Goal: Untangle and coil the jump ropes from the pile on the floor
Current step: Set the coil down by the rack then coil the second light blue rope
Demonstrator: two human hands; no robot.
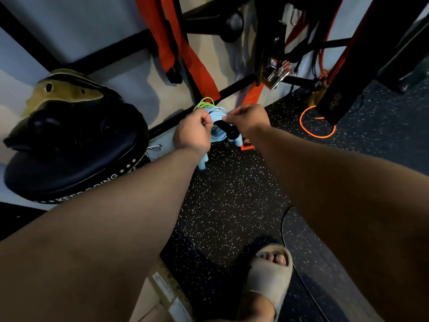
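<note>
The left grip [193, 133], a bare hand, is curled round one side of a coiled light blue jump rope [217, 132], fingers wrapped into the loops. The right grip [248, 119], the other bare hand, pinches the top of the same coil with thumb and fingertips closed tightly together. The coil is held up between the two hands, above the floor and near the foot of the wall. A black band [229, 130] crosses the coil just below the right fingertips. Two pale blue handles hang down from the bundle: one handle [202, 163] shows below the left wrist, and the other handle [235, 141] hangs below the black band. Loops of a green rope [205, 103] stick out just behind the blue coil, touching it.

The speckled black rubber floor [232, 194] lies below. An orange rope [316, 124] lies in a loop on the floor to the right, beside the foot of a black frame post [348, 66]. Orange straps [185, 54] hang against the wall behind. To the left rests a round black pad [69, 163] with white lettering. At the bottom, a foot in a beige sandal [269, 277] stands on the floor.
</note>
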